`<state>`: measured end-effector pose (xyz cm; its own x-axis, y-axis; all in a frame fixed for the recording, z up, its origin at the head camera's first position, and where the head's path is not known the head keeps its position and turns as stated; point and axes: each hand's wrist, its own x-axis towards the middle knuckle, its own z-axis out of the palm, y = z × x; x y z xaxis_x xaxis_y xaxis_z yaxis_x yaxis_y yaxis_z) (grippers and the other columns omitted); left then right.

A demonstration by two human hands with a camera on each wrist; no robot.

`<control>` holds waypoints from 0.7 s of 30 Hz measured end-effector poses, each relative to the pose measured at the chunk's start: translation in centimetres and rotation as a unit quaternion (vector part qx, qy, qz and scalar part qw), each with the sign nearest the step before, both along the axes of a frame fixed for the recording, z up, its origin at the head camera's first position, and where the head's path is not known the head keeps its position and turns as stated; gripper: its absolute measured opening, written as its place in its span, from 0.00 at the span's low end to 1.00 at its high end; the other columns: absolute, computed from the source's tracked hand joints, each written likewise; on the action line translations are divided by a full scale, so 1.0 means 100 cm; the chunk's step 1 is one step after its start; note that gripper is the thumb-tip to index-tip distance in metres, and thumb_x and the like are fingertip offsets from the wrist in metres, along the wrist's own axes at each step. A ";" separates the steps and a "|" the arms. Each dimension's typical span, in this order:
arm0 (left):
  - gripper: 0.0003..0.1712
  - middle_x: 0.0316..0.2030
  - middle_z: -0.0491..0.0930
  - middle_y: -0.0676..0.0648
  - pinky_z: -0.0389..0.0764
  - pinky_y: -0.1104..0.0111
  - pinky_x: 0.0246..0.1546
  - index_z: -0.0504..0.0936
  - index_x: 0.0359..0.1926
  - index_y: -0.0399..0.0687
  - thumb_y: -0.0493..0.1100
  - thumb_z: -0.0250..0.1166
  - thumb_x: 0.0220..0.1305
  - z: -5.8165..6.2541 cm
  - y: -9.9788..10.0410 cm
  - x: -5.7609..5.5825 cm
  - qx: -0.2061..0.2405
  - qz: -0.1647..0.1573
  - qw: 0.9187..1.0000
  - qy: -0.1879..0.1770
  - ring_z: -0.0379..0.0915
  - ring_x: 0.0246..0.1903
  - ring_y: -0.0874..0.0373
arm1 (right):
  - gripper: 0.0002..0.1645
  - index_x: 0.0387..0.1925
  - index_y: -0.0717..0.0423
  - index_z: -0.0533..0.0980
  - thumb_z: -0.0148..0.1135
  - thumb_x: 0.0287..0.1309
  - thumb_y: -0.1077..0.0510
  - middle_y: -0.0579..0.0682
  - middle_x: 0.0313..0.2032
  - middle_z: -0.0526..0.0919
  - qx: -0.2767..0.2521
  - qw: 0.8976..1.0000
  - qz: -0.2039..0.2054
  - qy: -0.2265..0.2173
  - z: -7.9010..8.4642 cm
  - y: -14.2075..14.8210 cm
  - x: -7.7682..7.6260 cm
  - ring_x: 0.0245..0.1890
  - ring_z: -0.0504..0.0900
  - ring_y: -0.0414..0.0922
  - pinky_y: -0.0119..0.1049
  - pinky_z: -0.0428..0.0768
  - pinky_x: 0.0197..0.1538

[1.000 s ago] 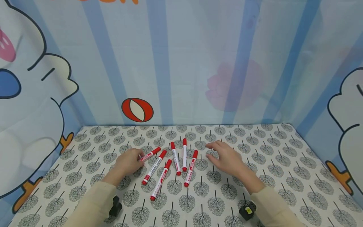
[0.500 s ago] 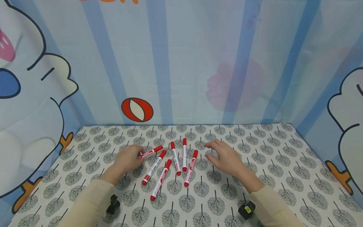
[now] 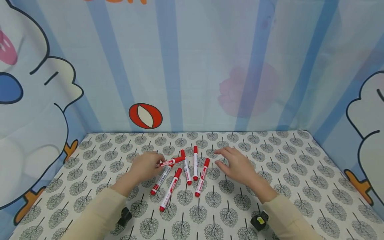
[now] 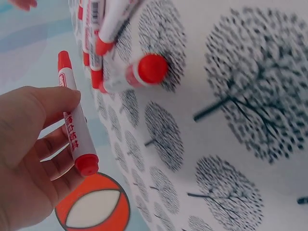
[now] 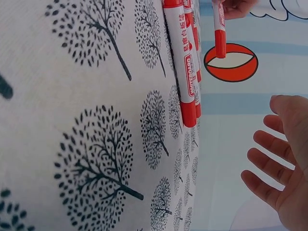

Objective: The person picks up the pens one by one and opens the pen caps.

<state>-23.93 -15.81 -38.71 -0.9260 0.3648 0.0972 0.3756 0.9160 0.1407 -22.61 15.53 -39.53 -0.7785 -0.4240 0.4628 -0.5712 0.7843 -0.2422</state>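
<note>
Crosswise, our left hand (image 3: 145, 167) pinched a whiteboard marker (image 3: 167, 163), red cap (image 3: 180, 159) pointing right toward our empty, loosely spread right hand (image 3: 237, 165).

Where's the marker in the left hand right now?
Head view, left of centre: the held marker points rightward from the left hand, its red cap in front of another marker.

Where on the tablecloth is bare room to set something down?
Free: tree-print tablecloth right of the right hand and left of the left sleeve. Crowded: the middle, where five whiteboard markers lie; the left hand holds a sixth marker.
</note>
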 end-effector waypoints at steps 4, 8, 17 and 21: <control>0.09 0.29 0.76 0.54 0.71 0.69 0.23 0.82 0.38 0.52 0.43 0.66 0.53 0.005 0.010 0.004 0.003 -0.013 1.000 -0.003 0.70 0.27 0.62 | 0.20 0.50 0.49 0.75 0.62 0.55 0.51 0.47 0.46 0.79 0.000 1.000 0.006 -0.008 0.001 -0.002 0.000 0.45 0.78 0.46 0.41 0.78 0.46; 0.10 0.31 0.77 0.54 0.72 0.69 0.25 0.82 0.39 0.52 0.43 0.67 0.53 0.009 0.021 0.007 0.014 -0.027 1.000 -0.004 0.71 0.29 0.62 | 0.20 0.50 0.48 0.75 0.62 0.55 0.51 0.47 0.47 0.79 0.003 1.000 0.008 -0.014 0.001 -0.003 -0.001 0.47 0.78 0.46 0.42 0.77 0.48; 0.09 0.31 0.76 0.54 0.72 0.71 0.24 0.83 0.38 0.53 0.43 0.67 0.53 0.015 0.041 0.012 0.012 -0.069 0.997 0.025 0.71 0.27 0.62 | 0.21 0.51 0.48 0.75 0.63 0.54 0.51 0.47 0.47 0.79 0.008 1.000 0.015 -0.010 0.003 -0.010 0.000 0.48 0.77 0.46 0.42 0.76 0.50; 0.09 0.29 0.75 0.55 0.71 0.73 0.23 0.82 0.38 0.53 0.43 0.67 0.53 0.021 0.049 0.014 0.013 -0.073 0.997 0.023 0.69 0.27 0.64 | 0.22 0.51 0.49 0.75 0.63 0.54 0.51 0.48 0.48 0.79 0.007 1.000 0.021 -0.010 0.002 -0.012 0.000 0.48 0.77 0.46 0.42 0.76 0.50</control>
<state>-22.56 -10.94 -36.66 -0.8573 0.4926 0.1496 0.5118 0.8470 0.1437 -22.57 14.29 -39.29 -0.7684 -0.4635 0.4413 -0.5996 0.7625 -0.2432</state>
